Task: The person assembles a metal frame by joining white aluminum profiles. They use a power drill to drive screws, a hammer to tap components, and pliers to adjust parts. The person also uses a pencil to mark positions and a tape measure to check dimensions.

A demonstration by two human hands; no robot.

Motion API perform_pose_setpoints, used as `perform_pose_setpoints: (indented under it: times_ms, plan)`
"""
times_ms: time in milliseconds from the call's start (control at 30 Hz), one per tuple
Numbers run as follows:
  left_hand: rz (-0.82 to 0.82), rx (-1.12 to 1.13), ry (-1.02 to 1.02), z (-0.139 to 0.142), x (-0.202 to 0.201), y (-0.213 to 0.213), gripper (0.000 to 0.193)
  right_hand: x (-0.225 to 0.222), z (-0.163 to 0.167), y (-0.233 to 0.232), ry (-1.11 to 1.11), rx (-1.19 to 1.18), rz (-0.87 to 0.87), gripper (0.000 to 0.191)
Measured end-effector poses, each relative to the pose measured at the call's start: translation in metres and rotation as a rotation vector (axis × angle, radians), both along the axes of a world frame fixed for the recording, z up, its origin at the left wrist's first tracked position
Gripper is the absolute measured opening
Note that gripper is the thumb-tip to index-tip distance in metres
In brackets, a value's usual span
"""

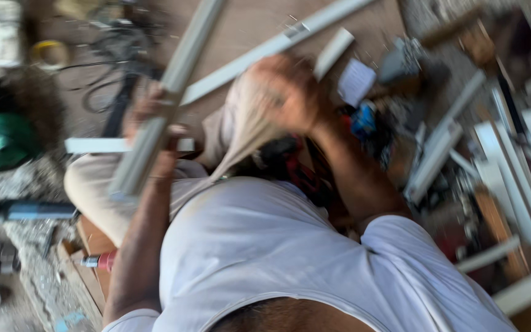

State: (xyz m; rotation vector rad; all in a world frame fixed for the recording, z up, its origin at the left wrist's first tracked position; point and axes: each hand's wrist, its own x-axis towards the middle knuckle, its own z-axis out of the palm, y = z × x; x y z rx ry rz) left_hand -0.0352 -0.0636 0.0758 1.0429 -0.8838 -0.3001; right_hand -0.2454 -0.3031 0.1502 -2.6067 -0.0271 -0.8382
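Note:
The view is motion-blurred. My left hand (152, 120) is closed around a long grey metal profile (173, 80) that runs diagonally from the top centre down to my left knee. My right hand (290, 92) is clenched on a bunch of beige cloth (247, 132), pulled taut toward my lap. A second long pale profile (265, 52) lies across the brown board behind both hands. My white shirt (265, 252) fills the lower middle of the view.
Several white and grey profile offcuts (505, 166) are piled at the right. A blue object (364, 120) and a white paper (356, 80) lie near my right wrist. At the left are a green item (7, 138), black cables (109, 55), a yellow ring (50, 52) and a red-handled tool (102, 261).

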Motion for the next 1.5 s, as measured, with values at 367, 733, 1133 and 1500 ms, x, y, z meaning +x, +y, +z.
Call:
perform_pose_setpoints:
  times_ms: [367,733,1133,1500]
  plan:
    - [0.242,-0.216,0.226,-0.006,0.02,-0.02,0.037,-0.224,-0.155,-0.082,0.431,0.319,-0.86,0.033]
    - [0.213,-0.069,0.33,0.0,0.012,-0.011,0.051,-0.201,-0.277,-0.015,1.053,0.331,-0.749,0.055]
    - [0.223,0.056,0.373,-0.03,0.014,0.004,0.064,-0.232,-0.277,0.025,0.954,0.213,-0.692,0.07]
    - [0.187,0.135,0.367,-0.058,0.02,0.02,0.075,-0.246,-0.302,0.028,0.823,0.356,-0.851,0.074]
